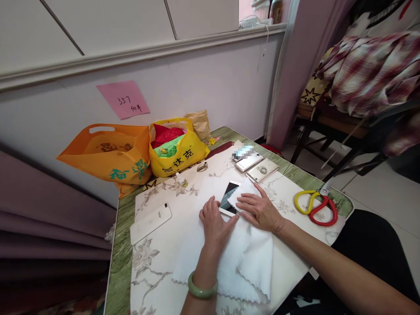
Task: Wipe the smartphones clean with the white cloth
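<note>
A white smartphone (227, 199) with a dark screen lies face up on a white cloth (226, 262) with zigzag edges. My left hand (213, 221), a green bangle (202, 286) on its wrist, holds the phone's left side with curled fingers, its thumb near the lower corner. Over the phone's right part lies a folded corner of the cloth. My right hand (260, 210) grips this fold, fingers extended over it and partly hiding the phone. Farther back lie a silver phone (250, 162) and a gold phone with a ring holder (262, 170).
Scissors (316, 205) with yellow and red handles lie at the right edge. A white phone (151, 223) lies face down at left, near a small bottle (181, 180). Behind stand an orange bag (108, 153) and a yellow bag (179, 153) holding fabric. A chair (315, 131) is beyond.
</note>
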Demonstrator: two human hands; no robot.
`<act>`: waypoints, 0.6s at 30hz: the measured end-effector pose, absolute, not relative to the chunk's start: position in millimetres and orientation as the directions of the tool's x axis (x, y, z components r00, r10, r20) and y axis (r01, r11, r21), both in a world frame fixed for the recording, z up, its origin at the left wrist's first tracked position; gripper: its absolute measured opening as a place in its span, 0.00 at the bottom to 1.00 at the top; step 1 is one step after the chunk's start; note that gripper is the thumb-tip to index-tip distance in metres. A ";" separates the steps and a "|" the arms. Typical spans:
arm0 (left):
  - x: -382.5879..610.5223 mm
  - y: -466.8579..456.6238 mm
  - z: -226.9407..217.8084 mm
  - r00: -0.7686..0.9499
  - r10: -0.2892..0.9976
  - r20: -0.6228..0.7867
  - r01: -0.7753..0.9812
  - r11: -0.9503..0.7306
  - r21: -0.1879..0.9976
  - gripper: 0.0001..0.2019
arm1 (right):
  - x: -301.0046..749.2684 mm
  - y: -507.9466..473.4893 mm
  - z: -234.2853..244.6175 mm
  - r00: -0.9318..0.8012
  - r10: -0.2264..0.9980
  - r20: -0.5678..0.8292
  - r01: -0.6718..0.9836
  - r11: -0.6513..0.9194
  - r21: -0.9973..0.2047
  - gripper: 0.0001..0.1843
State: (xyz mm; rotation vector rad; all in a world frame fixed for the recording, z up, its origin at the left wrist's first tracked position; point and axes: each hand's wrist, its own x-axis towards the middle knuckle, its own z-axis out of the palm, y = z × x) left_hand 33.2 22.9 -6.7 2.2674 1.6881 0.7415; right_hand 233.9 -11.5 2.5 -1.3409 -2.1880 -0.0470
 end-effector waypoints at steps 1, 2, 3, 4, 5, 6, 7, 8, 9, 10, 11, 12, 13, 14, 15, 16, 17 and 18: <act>33.3 22.8 -6.6 0.212 0.940 0.265 0.829 -0.317 0.461 0.26 | 235.3 -11.8 3.3 -0.335 0.806 0.488 0.820 0.504 -0.270 0.16; 33.3 22.9 -6.6 0.212 0.941 0.265 0.829 -0.317 0.461 0.26 | 236.5 -11.4 4.4 -0.317 0.810 0.493 0.821 0.494 -0.285 0.17; 33.4 22.9 -6.5 0.214 0.940 0.264 0.829 -0.318 0.461 0.26 | 237.4 -10.3 5.8 -0.286 0.819 0.498 0.830 0.471 -0.298 0.17; 33.4 23.0 -6.4 0.216 0.940 0.262 0.829 -0.319 0.459 0.26 | 237.8 -8.8 7.2 -0.248 0.829 0.501 0.844 0.438 -0.308 0.18; 33.4 23.1 -6.3 0.218 0.941 0.260 0.830 -0.319 0.457 0.26 | 237.6 -7.0 8.6 -0.213 0.842 0.496 0.862 0.401 -0.311 0.19; 33.3 23.1 -6.3 0.220 0.940 0.259 0.831 -0.320 0.455 0.26 | 236.7 -5.0 9.7 -0.187 0.857 0.480 0.878 0.365 -0.309 0.20; 33.3 23.2 -6.4 0.220 0.940 0.261 0.832 -0.320 0.452 0.25 | 235.1 -3.1 10.2 -0.174 0.873 0.455 0.893 0.335 -0.301 0.21; 33.3 23.2 -6.6 0.220 0.939 0.264 0.834 -0.321 0.449 0.26 | 233.1 -1.6 10.0 -0.174 0.890 0.422 0.904 0.314 -0.289 0.22; 33.2 23.3 -7.0 0.219 0.939 0.267 0.836 -0.321 0.444 0.26 | 230.9 -0.5 9.1 -0.188 0.905 0.383 0.912 0.306 -0.274 0.23; 33.1 23.3 -7.5 0.218 0.938 0.270 0.839 -0.322 0.438 0.26 | 228.7 0.0 7.4 -0.211 0.915 0.343 0.916 0.308 -0.259 0.25; 33.0 23.4 -8.1 0.221 0.936 0.275 0.842 -0.325 0.432 0.26 | 226.8 0.0 5.1 -0.235 0.922 0.309 0.917 0.315 -0.244 0.26; 32.9 23.6 -8.6 0.223 0.934 0.280 0.843 -0.329 0.426 0.26 | 225.3 -0.5 2.5 -0.254 0.924 0.285 0.918 0.323 -0.229 0.27; 32.8 23.8 -9.0 0.226 0.931 0.285 0.843 -0.334 0.422 0.26 | 224.2 -1.3 -0.1 -0.267 0.926 0.268 0.920 0.328 -0.216 0.28; 32.8 23.9 -9.2 0.230 0.930 0.288 0.842 -0.338 0.420 0.26 | 223.3 -2.4 -2.4 -0.274 0.927 0.257 0.922 0.329 -0.205 0.30; 32.7 24.1 -9.2 0.233 0.929 0.287 0.841 -0.341 0.419 0.26 | 222.6 -3.7 -4.1 -0.276 0.928 0.250 0.924 0.328 -0.197 0.32; 32.6 24.2 -8.9 0.236 0.930 0.283 0.841 -0.341 0.420 0.27 | 221.7 -5.2 -5.1 -0.278 0.929 0.245 0.925 0.328 -0.192 0.34; 32.5 24.3 -8.4 0.238 0.931 0.277 0.841 -0.340 0.421 0.27 | 220.3 -7.0 -5.4 -0.284 0.928 0.242 0.924 0.333 -0.190 0.35; 32.5 24.3 -7.6 0.239 0.933 0.271 0.841 -0.338 0.423 0.27 | 218.4 -9.1 -5.0 -0.295 0.925 0.241 0.920 0.343 -0.188 0.36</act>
